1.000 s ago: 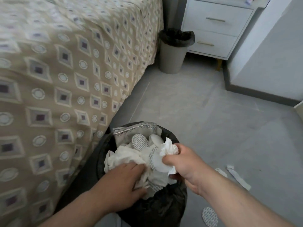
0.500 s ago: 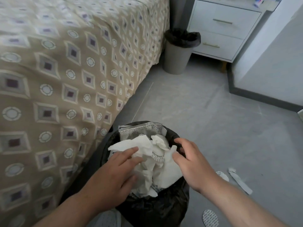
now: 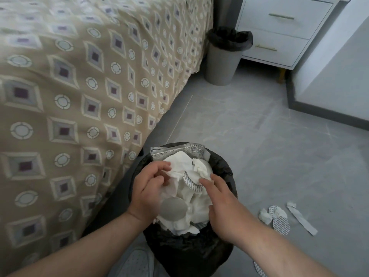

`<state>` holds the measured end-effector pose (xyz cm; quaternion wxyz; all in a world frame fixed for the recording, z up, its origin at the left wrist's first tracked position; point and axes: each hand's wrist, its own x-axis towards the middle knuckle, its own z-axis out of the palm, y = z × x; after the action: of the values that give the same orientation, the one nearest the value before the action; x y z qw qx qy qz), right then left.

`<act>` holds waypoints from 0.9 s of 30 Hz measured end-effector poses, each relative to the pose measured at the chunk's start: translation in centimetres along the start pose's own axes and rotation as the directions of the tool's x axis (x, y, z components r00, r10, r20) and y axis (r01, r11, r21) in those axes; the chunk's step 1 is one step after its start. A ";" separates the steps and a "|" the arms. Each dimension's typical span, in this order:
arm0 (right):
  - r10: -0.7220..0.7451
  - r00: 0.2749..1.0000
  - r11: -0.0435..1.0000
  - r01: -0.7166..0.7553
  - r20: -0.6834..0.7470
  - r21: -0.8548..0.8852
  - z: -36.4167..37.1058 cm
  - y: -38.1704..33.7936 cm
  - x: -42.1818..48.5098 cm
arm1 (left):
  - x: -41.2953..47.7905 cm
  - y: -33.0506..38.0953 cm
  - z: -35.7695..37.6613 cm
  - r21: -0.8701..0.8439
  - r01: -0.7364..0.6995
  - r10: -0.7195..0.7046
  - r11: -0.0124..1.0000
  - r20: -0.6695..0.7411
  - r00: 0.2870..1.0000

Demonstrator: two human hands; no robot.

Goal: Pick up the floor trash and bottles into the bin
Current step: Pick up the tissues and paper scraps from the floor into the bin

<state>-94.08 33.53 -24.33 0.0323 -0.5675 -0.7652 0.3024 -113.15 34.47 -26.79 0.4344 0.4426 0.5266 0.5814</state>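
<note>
Floor trash (image 3: 276, 217) is lying on the grey tiles to our right, well apart from the bed: a crumpled tissue, two round patterned seals and a long paper strip (image 3: 301, 218), with another seal (image 3: 259, 270) near the bottom edge. No bottles are showing. We are leaning over the bin (image 3: 189, 248), whose black liner is heaped with white paper (image 3: 185, 188) above the rim, and that heap is likely why both hands are over it. Our left hand (image 3: 148, 193) is curling loosely over the pile, fingers bent but gripping nothing that we can make out. Our right hand (image 3: 221, 204) is spreading wide, forefinger touching a printed disc on top, holding nothing. We are probably pressing the paper down so that the remaining scraps will fit without sliding off. A second lined bin (image 3: 224, 56) is standing by the white nightstand (image 3: 279, 31), beyond the bed corner.
</note>
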 end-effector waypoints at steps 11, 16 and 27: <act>0.032 0.991 0.975 -0.003 0.129 -0.220 0.9 -1.0 2.9 | -1.2 1.4 -6.0 0.339 -0.162 0.182 0.927 -0.028 0.983; 0.086 0.969 0.966 -0.026 0.229 -0.256 1.4 -1.5 3.8 | -1.7 1.7 -6.1 0.701 -0.471 0.217 0.536 0.425 0.879; -0.098 0.994 0.989 0.093 -0.038 -0.117 -2.1 1.1 -1.0 | -0.3 3.8 -2.1 0.682 -0.621 0.153 0.385 0.617 0.772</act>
<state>-91.96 33.75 -22.86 0.0307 -0.5377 -0.8066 0.2434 -115.25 33.47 -23.16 0.1088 0.8343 0.5010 0.2028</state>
